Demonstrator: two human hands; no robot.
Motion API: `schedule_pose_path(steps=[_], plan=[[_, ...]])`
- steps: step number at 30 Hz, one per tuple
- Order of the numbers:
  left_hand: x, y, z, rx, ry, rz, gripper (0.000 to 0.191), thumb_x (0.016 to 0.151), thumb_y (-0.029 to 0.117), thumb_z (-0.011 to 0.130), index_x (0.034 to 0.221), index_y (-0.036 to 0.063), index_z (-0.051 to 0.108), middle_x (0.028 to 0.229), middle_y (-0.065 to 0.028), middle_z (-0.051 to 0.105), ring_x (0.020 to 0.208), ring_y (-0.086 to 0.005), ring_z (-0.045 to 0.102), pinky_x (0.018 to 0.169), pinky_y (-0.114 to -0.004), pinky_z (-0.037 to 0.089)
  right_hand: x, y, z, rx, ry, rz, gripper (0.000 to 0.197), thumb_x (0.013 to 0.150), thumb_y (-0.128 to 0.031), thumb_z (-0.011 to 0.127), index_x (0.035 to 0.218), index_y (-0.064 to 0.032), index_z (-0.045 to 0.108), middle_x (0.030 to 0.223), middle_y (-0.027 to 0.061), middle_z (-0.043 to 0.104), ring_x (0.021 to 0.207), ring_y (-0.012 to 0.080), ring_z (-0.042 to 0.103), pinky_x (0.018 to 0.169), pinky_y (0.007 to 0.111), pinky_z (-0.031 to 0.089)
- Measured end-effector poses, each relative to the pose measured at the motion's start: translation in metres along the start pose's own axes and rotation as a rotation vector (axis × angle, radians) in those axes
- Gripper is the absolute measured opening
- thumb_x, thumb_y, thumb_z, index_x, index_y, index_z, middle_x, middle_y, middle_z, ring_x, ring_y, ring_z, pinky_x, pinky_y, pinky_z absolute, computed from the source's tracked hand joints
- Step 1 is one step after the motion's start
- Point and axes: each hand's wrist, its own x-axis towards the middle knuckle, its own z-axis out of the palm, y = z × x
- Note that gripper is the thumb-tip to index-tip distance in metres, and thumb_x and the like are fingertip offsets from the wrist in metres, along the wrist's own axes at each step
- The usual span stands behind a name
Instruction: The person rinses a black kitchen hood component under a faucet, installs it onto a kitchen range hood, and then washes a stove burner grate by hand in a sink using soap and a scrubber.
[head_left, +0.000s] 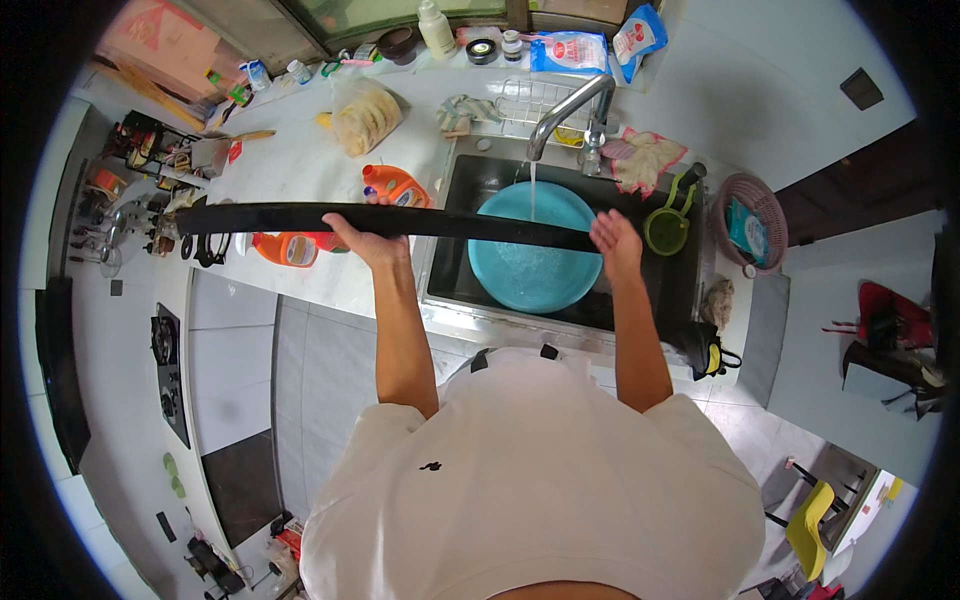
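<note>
A long, narrow black panel (465, 224) spans from the counter on the left to above the sink. My left hand (371, 238) grips it near its middle, thumb on the near side and fingertips past the far edge. At the panel's right end, my right hand (619, 244) has its fingers extended against the tip; how firmly it holds is unclear. Beneath lies a turquoise plastic basin (536, 289) in the dark sink (461, 262). Water runs from the chrome faucet (559, 112) into the basin, partly hidden by the panel.
Orange detergent bottles (397, 187) stand close to the panel on the white counter (300, 165), beside a bag of pale food (366, 116). A green ladle (666, 229) hangs at the sink's right, near a pink basket (750, 217). A wire rack (540, 101) sits behind.
</note>
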Motion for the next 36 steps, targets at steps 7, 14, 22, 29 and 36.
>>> schedule_pose_path(steps=[7, 14, 22, 29, 36], plan=[[0.016, 0.030, -0.029, -0.158, -0.054, 0.152, 0.059, 0.079, 0.067, 0.059, 0.099, 0.0117, 0.051, 0.076, -0.0064, 0.052, 0.066, -0.0159, 0.053, 0.061, -0.024, 0.047, 0.044, -0.069, 0.060, 0.529, -0.037, 0.123, 0.074, 0.086, -0.030, 0.052, 0.142, 0.0083, 0.021, 0.149, 0.0231, 0.023, 0.140, 0.0353, 0.022, 0.116, 0.044, 0.016], [0.016, 0.054, -0.025, -0.167, -0.016, 0.234, 0.059, 0.071, 0.069, 0.066, 0.083, 0.0121, 0.055, 0.071, -0.0009, 0.053, 0.061, -0.0141, 0.050, 0.066, -0.029, 0.051, 0.036, -0.074, 0.083, 0.084, -0.138, -0.113, 0.062, 0.085, -0.029, 0.053, 0.137, -0.0007, 0.037, 0.142, 0.0169, 0.040, 0.134, 0.0248, 0.033, 0.111, 0.039, 0.023], [-0.008, 0.063, -0.011, -0.157, -0.012, 0.271, 0.057, 0.075, 0.071, 0.059, 0.097, 0.0188, 0.055, 0.076, -0.0022, 0.058, 0.063, -0.0142, 0.054, 0.068, -0.030, 0.054, 0.066, -0.054, 0.037, 0.237, -0.021, 0.200, 0.047, 0.088, -0.030, 0.054, 0.128, -0.0061, 0.048, 0.144, 0.0165, 0.031, 0.132, 0.0281, 0.033, 0.112, 0.039, 0.023], [-0.014, 0.061, -0.016, -0.149, -0.016, 0.275, 0.067, 0.074, 0.079, 0.051, 0.069, 0.0120, 0.052, 0.059, -0.0017, 0.053, 0.054, -0.0188, 0.053, 0.057, -0.028, 0.050, 0.034, -0.016, 0.046, -0.818, -0.358, -0.554, 0.039, 0.078, -0.021, 0.073, 0.111, -0.0058, 0.060, 0.110, 0.0082, 0.063, 0.107, 0.0212, 0.058, 0.093, 0.032, 0.044], [-0.055, 0.051, 0.007, -0.343, -0.282, 0.107, 0.061, 0.063, 0.078, 0.063, 0.065, 0.0180, 0.050, 0.057, 0.0032, 0.043, 0.057, -0.0135, 0.043, 0.054, -0.023, 0.039, -0.097, -0.002, 0.135, -1.650, -0.936, -0.739, 0.043, 0.070, -0.032, 0.072, 0.103, -0.0058, 0.065, 0.091, 0.0152, 0.066, 0.090, 0.0360, 0.061, 0.077, 0.044, 0.048]])
